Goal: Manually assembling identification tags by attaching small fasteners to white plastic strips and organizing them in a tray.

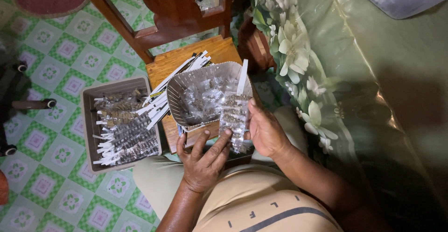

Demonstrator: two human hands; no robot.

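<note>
Two bare hands over a lap, seen from above. Left hand [204, 157] spread open, fingers resting against the lower edge of a clear plastic packet strip [234, 120] of small dark parts. Right hand [264, 130] closed around that strip, held upright just beside a perforated cardboard tray [186, 80] on a wooden chair [177, 59]. Further left, on green patterned floor tiles [51, 166], a grey bin [88, 134] full of similar packets.
</note>
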